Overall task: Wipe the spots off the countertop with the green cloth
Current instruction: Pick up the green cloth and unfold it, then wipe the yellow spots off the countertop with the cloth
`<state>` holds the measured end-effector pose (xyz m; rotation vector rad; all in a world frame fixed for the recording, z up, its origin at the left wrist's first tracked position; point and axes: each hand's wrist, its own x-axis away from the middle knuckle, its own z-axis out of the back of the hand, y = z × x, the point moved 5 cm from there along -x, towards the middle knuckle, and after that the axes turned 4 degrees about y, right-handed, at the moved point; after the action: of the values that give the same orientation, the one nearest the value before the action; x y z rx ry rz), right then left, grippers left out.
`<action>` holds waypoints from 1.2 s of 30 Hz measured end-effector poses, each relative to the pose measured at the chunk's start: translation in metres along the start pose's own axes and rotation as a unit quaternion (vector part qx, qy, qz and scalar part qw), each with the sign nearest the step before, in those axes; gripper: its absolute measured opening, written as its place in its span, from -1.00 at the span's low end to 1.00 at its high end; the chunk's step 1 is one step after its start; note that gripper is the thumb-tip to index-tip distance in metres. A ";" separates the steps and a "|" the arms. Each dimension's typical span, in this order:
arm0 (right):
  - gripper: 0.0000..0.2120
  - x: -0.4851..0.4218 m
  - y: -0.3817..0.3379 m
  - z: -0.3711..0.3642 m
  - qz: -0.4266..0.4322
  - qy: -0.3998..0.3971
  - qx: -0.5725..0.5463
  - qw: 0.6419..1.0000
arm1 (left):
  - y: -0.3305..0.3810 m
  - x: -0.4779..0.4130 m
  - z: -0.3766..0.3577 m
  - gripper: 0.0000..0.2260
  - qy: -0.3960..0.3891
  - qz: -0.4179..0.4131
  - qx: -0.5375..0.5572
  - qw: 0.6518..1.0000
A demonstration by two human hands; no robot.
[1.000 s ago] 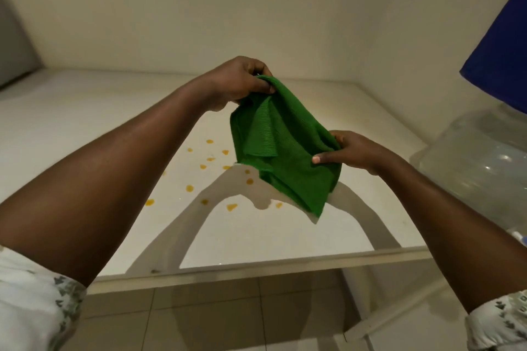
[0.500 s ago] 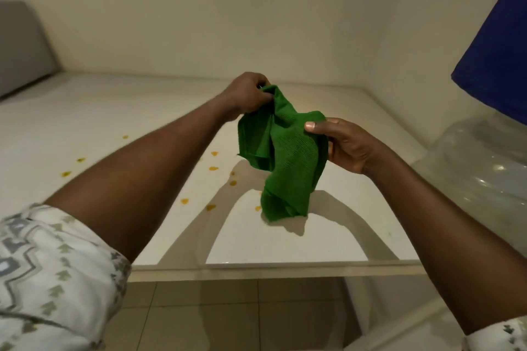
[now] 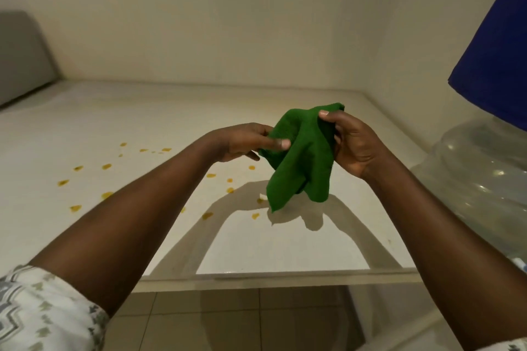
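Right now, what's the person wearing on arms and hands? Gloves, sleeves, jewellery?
Left hand and right hand are bare: no gloves, rings or watch visible. Forearms are bare too. Short white sleeves with a grey zigzag and small leaf-like print show at the lower corners.

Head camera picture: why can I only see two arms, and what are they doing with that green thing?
The camera sits on the person's head and looks down, so you see only their own arms. The left hand and the right hand both hold a green cloth in the air above a white countertop. Little yellow spots are scattered on the countertop, and the cloth is for wiping them off. At the right stands a big clear water jug.
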<state>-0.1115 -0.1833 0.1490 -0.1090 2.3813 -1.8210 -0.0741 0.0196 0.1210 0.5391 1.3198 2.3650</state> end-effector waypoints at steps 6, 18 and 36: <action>-0.67 0.007 -0.018 0.022 0.023 -0.031 0.230 0.972 | 0.012 0.006 0.017 -0.81 0.113 -0.019 -0.048 0.992; -0.84 -0.006 -0.031 0.085 -0.024 0.082 0.344 0.935 | 0.011 0.006 -0.017 -0.90 0.026 0.079 0.063 0.995; 0.17 -0.037 0.180 -0.005 -0.112 0.077 0.718 0.683 | -0.126 0.155 -0.067 -0.42 0.332 0.058 -0.397 0.853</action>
<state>-0.0705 -0.1260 -0.0207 -0.0514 0.3507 -3.2299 -0.2229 0.1106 0.0024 -0.5033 0.3636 3.0133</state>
